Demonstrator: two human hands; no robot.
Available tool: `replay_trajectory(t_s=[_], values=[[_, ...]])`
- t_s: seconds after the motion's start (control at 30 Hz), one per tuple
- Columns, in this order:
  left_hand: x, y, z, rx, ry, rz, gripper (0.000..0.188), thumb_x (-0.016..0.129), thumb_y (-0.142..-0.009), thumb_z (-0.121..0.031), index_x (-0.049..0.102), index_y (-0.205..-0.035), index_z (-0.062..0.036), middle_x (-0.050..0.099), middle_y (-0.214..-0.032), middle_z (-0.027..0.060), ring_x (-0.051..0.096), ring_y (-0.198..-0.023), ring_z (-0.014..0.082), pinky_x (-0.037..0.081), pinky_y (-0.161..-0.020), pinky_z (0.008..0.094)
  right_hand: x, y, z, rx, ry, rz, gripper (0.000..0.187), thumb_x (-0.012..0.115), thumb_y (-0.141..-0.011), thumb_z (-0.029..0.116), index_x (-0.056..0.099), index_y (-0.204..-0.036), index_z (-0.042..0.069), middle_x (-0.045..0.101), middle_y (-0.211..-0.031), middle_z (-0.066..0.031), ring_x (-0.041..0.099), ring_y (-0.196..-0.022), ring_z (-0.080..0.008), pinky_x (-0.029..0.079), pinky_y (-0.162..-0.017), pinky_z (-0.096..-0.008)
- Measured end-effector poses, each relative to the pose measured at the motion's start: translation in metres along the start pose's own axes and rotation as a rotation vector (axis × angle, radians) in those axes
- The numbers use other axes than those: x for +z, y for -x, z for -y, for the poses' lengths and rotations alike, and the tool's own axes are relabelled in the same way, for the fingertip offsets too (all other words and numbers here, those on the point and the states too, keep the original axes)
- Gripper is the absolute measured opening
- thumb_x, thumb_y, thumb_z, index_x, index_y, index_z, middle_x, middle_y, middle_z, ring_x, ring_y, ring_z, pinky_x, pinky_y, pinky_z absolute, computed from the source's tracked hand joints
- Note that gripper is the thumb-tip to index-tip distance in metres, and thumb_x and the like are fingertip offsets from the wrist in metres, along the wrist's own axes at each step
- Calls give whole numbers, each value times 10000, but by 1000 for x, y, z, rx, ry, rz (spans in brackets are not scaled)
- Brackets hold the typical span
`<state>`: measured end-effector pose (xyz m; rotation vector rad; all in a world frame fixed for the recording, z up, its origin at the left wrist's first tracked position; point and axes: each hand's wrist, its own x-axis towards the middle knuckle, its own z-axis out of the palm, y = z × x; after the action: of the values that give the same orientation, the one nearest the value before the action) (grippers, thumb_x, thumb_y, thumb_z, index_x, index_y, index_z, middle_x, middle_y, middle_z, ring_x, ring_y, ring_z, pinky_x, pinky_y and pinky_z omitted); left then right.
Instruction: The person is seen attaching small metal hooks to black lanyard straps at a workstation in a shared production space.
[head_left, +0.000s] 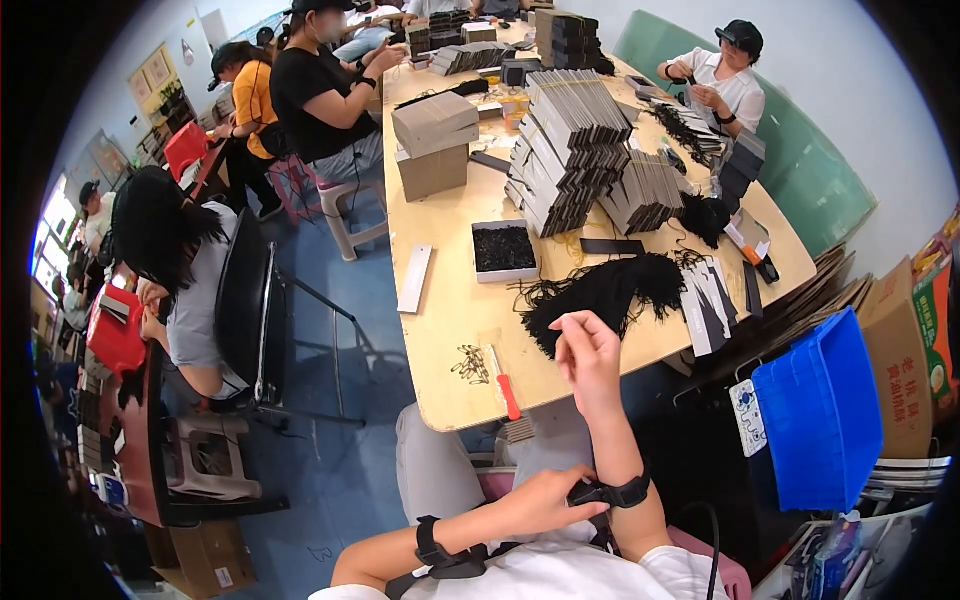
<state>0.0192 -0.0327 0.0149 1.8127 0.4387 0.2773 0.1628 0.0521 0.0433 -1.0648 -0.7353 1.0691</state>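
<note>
My left hand (553, 500) reaches across my body, its fingers closed on a black wristband (622, 492) with a small dark unit, worn on my right forearm. My right hand (590, 360) is raised at the table's near edge, fingers curled together, with nothing visible in them. Just beyond it lies a heap of black cords (610, 295). Left of it, a red-handled tool (508, 398) rests near the edge beside a small pile of dark loops (470, 366). A second black band (440, 550) is on my left forearm.
Stacked grey card pieces (570, 150) stand mid-table, with grey boxes (435, 150) to their left. A shallow box of black bits (504, 250) and a white strip (415, 280) lie nearer. A blue bin (825, 420) is at right. Other people sit around.
</note>
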Motion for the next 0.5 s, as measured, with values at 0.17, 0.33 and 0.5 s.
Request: replay_trajectory(t_s=[0.17,0.33,0.5], values=[[6,1,0,-159,93,-64,391,692,-849,-313,513,-1006,-2,573,-603,112,529,-531,150,401,-495,294,-6,4,-33,-760,905,-123,36,638,-834,49,613,-852,32,573,-659,-68,537,-501,-182,428,-472,-284],[15,-5,5,-173,182,-119,383,699,-852,-308,494,-975,-8,572,-600,83,490,-527,124,385,-504,292,-11,9,-33,-995,1297,-160,70,676,-788,87,611,-813,81,519,-618,-17,523,-542,-183,413,-475,-311],[9,-4,7,-162,231,-40,304,641,-904,-247,520,-1058,-14,622,-672,87,584,-599,131,456,-573,272,-25,-3,-34,-755,1029,-89,47,659,-810,66,628,-844,59,617,-726,-55,598,-606,-219,467,-538,-314]])
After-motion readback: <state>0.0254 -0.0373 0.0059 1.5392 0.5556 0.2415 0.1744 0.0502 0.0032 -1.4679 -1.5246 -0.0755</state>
